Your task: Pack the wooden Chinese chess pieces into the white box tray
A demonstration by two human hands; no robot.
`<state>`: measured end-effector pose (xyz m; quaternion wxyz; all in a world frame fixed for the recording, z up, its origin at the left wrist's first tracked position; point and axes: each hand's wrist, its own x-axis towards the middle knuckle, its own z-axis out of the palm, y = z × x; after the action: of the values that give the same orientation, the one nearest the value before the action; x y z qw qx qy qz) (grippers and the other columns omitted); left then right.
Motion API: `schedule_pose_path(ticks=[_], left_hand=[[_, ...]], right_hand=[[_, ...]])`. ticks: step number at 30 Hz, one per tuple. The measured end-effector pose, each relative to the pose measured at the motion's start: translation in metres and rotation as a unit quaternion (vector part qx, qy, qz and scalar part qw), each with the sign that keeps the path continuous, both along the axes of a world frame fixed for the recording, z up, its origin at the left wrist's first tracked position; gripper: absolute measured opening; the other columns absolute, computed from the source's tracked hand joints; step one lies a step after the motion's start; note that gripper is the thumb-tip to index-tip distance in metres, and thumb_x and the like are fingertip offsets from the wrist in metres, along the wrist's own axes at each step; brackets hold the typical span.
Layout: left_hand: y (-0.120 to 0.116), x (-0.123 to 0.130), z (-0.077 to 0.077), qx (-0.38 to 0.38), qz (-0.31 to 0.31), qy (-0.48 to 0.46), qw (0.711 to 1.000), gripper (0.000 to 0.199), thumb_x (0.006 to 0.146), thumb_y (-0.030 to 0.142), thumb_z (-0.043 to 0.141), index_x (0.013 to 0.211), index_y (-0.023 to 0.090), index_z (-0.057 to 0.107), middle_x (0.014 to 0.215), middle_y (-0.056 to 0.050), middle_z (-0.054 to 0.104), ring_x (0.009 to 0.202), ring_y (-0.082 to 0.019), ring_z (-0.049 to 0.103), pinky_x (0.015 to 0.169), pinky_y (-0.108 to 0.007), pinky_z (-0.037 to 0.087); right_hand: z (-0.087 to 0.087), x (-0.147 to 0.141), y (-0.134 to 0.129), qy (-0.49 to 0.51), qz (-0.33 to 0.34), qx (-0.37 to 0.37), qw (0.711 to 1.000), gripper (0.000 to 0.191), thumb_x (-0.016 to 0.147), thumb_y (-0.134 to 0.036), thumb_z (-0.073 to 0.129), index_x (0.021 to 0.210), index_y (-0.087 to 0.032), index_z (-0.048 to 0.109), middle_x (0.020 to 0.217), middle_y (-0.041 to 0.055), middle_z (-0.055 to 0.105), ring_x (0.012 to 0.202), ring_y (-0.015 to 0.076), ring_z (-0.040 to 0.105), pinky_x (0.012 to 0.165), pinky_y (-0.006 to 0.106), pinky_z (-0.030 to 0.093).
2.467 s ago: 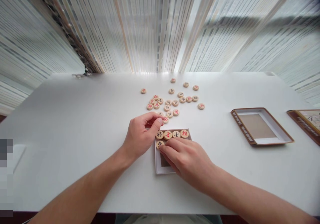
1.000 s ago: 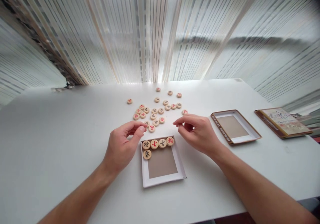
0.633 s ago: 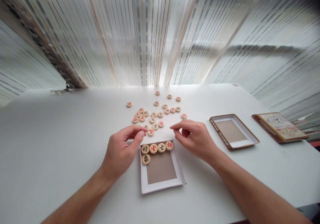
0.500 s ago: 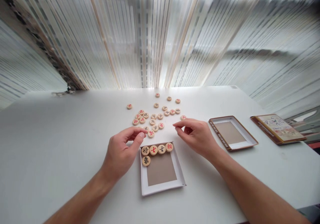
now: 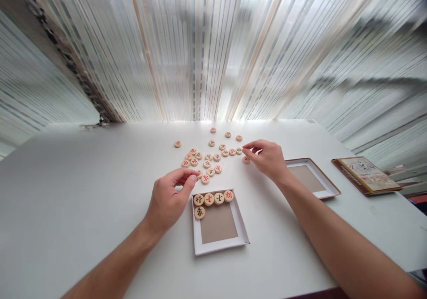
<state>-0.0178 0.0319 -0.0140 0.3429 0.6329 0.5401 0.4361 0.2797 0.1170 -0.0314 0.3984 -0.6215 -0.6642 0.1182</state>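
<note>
Round wooden Chinese chess pieces with red or black characters lie scattered on the white table (image 5: pixel 100 210). My right hand (image 5: pixel 267 157) reaches over the table, thumb and index fingertips at the right edge of a black-marked piece (image 5: pixel 239 150); a red-marked piece (image 5: pixel 246 160) lies just below those fingers. My left hand (image 5: pixel 173 194) hovers by the near pieces, fingers curved and thumb slightly apart, with no piece visible in it. Its fingertips partly cover one black-marked piece; a red-marked piece (image 5: pixel 205 179) sits beside them. The shallow white box (image 5: pixel 197 249) holds several pieces along its far side and one piece (image 5: pixel 199 213) below them at the left.
A second shallow box (image 5: pixel 328 192) with a brown rim lies at the right, partly behind my right forearm. Farther right is a printed brown box (image 5: pixel 367 174). A striped string curtain (image 5: pixel 207 50) hangs along the table's far edge.
My right hand has moved forward to the black-marked piece at the right end of a row. My left hand stays near the close pieces. The whole view has shifted slightly.
</note>
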Motion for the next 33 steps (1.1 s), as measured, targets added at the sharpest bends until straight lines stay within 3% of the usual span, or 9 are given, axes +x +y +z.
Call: schedule_pose_path(ticks=[5,10,16,22,25,30,33], left_hand=[[-0.002,0.001,0.001,0.011,0.005,-0.007,1.0,0.021,0.095,0.035,0.068,0.095,0.019,0.082,0.094,-0.006,0.085,0.086,-0.023,0.077,0.082,-0.035,0.061],[-0.003,0.003,0.003,0.026,0.003,-0.01,1.0,0.019,0.095,0.029,0.066,0.092,0.019,0.082,0.09,-0.005,0.085,0.082,-0.021,0.077,0.08,-0.032,0.062],[-0.005,0.005,0.002,0.035,0.001,-0.009,0.999,0.017,0.096,0.022,0.066,0.092,0.019,0.081,0.092,-0.005,0.086,0.083,-0.019,0.078,0.079,-0.029,0.063],[-0.007,0.007,0.005,0.044,0.002,-0.015,0.999,0.017,0.096,0.02,0.065,0.094,0.018,0.082,0.095,-0.006,0.087,0.085,-0.019,0.08,0.081,-0.029,0.064],[-0.007,0.006,0.007,0.05,0.003,-0.018,0.999,0.017,0.095,0.018,0.065,0.093,0.018,0.082,0.093,-0.005,0.087,0.083,-0.019,0.08,0.079,-0.028,0.064],[-0.006,0.005,0.006,0.063,0.011,-0.018,0.998,0.017,0.095,0.016,0.065,0.094,0.018,0.082,0.091,-0.006,0.086,0.082,-0.018,0.08,0.078,-0.027,0.064],[-0.006,0.005,0.006,0.065,0.004,-0.018,0.998,0.017,0.095,0.016,0.065,0.094,0.017,0.082,0.09,-0.006,0.086,0.083,-0.018,0.081,0.079,-0.026,0.064]], right_hand=[[-0.008,0.002,0.012,-0.007,-0.008,-0.014,1.0,0.026,0.082,-0.043,0.075,0.089,-0.02,0.085,0.084,0.0087,0.082,0.071,0.0248,0.073,0.07,0.038,0.057],[-0.018,0.0,0.018,-0.026,0.037,-0.019,0.999,0.043,0.085,-0.039,0.069,0.122,-0.022,0.081,0.123,0.0116,0.082,0.1,0.0299,0.076,0.082,0.041,0.062],[-0.024,0.002,0.011,-0.063,0.064,-0.009,0.996,0.028,0.084,-0.035,0.072,0.107,-0.024,0.084,0.099,0.0104,0.083,0.085,0.031,0.075,0.086,0.047,0.058],[-0.015,0.0,-0.008,-0.04,0.038,0.02,0.998,0.018,0.088,-0.029,0.076,0.105,-0.025,0.081,0.099,0.0113,0.076,0.085,0.0312,0.073,0.085,0.046,0.054],[-0.012,-0.002,-0.018,0.001,0.02,0.008,1.0,0.017,0.088,-0.033,0.079,0.104,-0.027,0.082,0.1,0.0107,0.077,0.081,0.0316,0.074,0.083,0.049,0.054],[-0.01,-0.017,-0.033,0.094,0.031,-0.054,0.994,0.037,0.083,-0.053,0.085,0.11,-0.027,0.085,0.079,0.0067,0.079,0.067,0.0282,0.073,0.059,0.041,0.053],[-0.005,-0.034,-0.046,0.216,0.047,-0.112,0.969,0.042,0.071,-0.054,0.096,0.104,-0.028,0.088,0.092,0.0082,0.084,0.079,0.029,0.075,0.063,0.04,0.056]])
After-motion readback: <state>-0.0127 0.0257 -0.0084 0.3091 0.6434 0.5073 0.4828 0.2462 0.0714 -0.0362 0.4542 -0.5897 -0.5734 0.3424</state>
